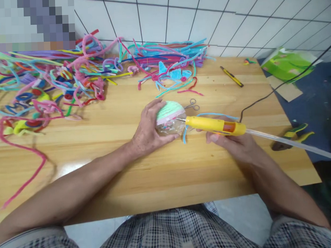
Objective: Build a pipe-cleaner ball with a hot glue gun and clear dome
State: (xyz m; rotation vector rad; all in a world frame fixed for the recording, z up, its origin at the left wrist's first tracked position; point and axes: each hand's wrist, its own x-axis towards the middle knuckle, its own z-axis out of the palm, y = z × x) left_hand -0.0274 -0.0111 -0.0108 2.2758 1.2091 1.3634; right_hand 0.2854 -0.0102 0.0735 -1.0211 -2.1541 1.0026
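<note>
My left hand [148, 130] grips a clear ball [170, 118] whose upper part is wrapped in mint-green and pink pipe cleaner. It rests on the wooden table [156, 175]. My right hand [231, 141] holds a yellow glue gun [216, 124] level, with a clear glue stick trailing out to the right. The gun's metal tip touches the ball's right side. A light-blue pipe cleaner [208, 115] curves under and behind the gun.
A large heap of coloured pipe cleaners [57, 77] covers the far left of the table, and a smaller heap [168, 62] lies at the far middle. Small scissors [192, 105] lie just behind the ball. A yellow utility knife [231, 76] and a black cable [275, 89] are far right.
</note>
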